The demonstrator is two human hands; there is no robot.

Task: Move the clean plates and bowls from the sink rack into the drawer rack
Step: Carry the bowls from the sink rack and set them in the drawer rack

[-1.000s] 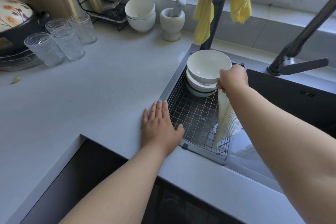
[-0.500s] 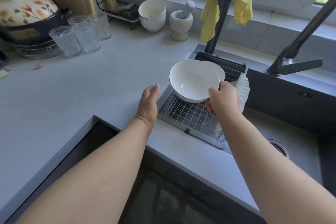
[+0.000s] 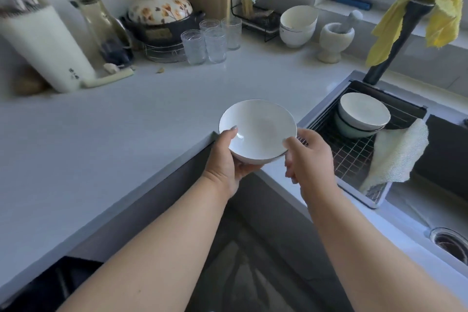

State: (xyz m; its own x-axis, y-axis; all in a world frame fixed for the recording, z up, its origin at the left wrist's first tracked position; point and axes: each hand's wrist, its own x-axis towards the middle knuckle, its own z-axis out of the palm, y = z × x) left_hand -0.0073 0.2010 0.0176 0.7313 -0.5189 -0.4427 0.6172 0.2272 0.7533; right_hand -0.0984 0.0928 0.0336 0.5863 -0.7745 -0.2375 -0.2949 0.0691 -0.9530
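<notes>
One bowl (image 3: 257, 130) is out, clamped in both my hands, left hand (image 3: 229, 159) and right hand (image 3: 310, 159), with a stack of bowls (image 3: 362, 115) waiting in the sink rack (image 3: 354, 157) at 3 o'clock.

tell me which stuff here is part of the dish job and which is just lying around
Job: white bowl held by left hand and right hand; stacked bowls in sink rack.

Lying about: glasses, clay pot, mortar, yellow cloth.

Legible text: none. The white cylindrical container (image 3: 48, 48) at the left of the desk (image 3: 126, 119) carries small dark markings near its base, too blurred to read.
</notes>
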